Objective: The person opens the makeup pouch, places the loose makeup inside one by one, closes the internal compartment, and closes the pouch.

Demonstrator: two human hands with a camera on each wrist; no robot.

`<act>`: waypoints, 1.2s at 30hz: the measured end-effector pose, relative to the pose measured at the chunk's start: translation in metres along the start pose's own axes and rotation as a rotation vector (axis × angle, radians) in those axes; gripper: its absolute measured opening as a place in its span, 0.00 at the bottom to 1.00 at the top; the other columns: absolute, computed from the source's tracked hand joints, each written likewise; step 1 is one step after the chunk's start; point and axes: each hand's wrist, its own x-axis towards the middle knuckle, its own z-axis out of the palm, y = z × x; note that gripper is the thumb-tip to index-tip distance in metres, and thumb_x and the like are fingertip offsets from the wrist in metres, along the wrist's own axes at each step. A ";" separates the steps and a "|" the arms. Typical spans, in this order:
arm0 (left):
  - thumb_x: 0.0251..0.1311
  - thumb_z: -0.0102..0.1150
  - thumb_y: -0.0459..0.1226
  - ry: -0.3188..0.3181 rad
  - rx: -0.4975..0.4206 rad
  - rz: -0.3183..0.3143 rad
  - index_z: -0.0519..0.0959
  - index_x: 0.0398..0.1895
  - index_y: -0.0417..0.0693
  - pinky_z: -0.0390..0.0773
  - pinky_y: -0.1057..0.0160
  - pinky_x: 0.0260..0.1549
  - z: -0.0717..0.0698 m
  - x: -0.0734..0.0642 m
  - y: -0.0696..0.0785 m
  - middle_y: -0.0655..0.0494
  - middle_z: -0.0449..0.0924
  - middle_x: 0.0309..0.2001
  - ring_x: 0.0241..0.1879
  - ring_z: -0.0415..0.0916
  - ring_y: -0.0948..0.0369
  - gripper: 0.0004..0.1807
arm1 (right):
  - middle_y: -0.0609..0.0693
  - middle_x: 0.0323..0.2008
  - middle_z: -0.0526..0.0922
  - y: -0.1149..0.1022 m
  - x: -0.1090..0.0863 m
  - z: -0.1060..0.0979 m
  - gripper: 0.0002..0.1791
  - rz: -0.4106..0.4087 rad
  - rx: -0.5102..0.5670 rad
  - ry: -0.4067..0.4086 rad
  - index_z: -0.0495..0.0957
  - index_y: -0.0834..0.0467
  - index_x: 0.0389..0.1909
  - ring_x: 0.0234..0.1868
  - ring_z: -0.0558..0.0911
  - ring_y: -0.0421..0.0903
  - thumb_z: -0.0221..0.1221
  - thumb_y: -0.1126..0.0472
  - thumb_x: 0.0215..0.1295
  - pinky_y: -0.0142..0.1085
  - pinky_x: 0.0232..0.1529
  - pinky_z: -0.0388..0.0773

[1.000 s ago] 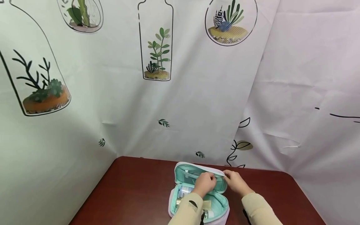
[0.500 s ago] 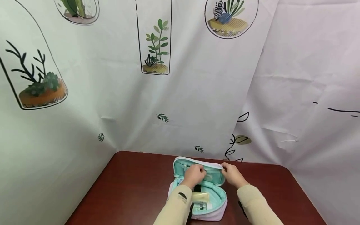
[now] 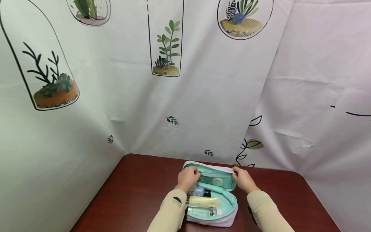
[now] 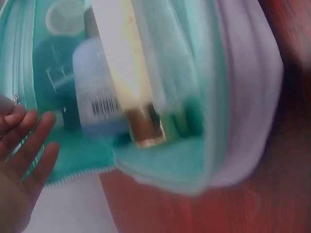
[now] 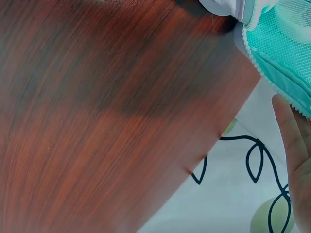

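Note:
A toiletry bag (image 3: pixel 227 222), lilac outside and mint inside, lies with its lid (image 3: pixel 229 183) raised. My left hand (image 3: pixel 187 178) is at the left end of the lid's mesh pocket. In the left wrist view its thumb and a fingertip pinch at the small zipper pull (image 4: pixel 16 99), while the other fingers extend loosely. My right hand (image 3: pixel 244 180) grips the lid's upper right corner. Inside the bag lie a blue bottle (image 3: pixel 197 190) with a black cap, a pale yellow tube (image 3: pixel 203 201) and a clear bottle (image 3: pixel 203 211). A round white item (image 3: pixel 217 181) shows behind the mesh.
The bag stands on a dark red wooden table (image 3: pixel 139 193), near its back edge. Behind and beside the table hangs a white curtain (image 3: pixel 208 96) printed with plants in glass jars.
My left hand has slid leftward along the lid's mesh pocket, from near the right end to the left end. My right hand keeps its grip on the lid's corner.

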 end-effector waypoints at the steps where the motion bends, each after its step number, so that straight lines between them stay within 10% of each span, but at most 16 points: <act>1: 0.59 0.50 0.36 0.010 0.015 0.001 0.55 0.13 0.56 0.49 0.66 0.14 -0.001 0.000 -0.003 0.63 0.48 0.11 0.13 0.44 0.65 0.21 | 0.58 0.39 0.80 0.001 0.000 0.000 0.11 0.001 0.002 0.003 0.75 0.64 0.46 0.31 0.75 0.46 0.53 0.70 0.62 0.39 0.30 0.72; 21: 0.56 0.58 0.39 0.191 0.311 -0.018 0.82 0.34 0.49 0.70 0.62 0.18 -0.011 -0.004 -0.030 0.58 0.71 0.24 0.16 0.66 0.62 0.07 | 0.62 0.43 0.78 0.013 -0.004 -0.004 0.17 0.082 0.133 0.000 0.73 0.66 0.53 0.32 0.77 0.48 0.51 0.70 0.64 0.37 0.29 0.75; 29: 0.57 0.58 0.38 0.226 0.230 -0.111 0.83 0.36 0.47 0.73 0.57 0.20 -0.015 -0.005 -0.038 0.52 0.78 0.34 0.20 0.72 0.58 0.08 | 0.63 0.43 0.78 0.008 -0.004 0.003 0.15 0.073 0.176 -0.015 0.74 0.66 0.52 0.34 0.79 0.49 0.52 0.71 0.64 0.39 0.29 0.77; 36: 0.58 0.60 0.42 0.131 0.149 -0.158 0.81 0.33 0.48 0.73 0.57 0.23 -0.019 -0.007 -0.049 0.55 0.77 0.30 0.25 0.74 0.58 0.08 | 0.62 0.45 0.78 0.006 -0.003 0.001 0.16 0.084 0.145 -0.047 0.74 0.63 0.53 0.36 0.76 0.51 0.53 0.69 0.64 0.43 0.33 0.73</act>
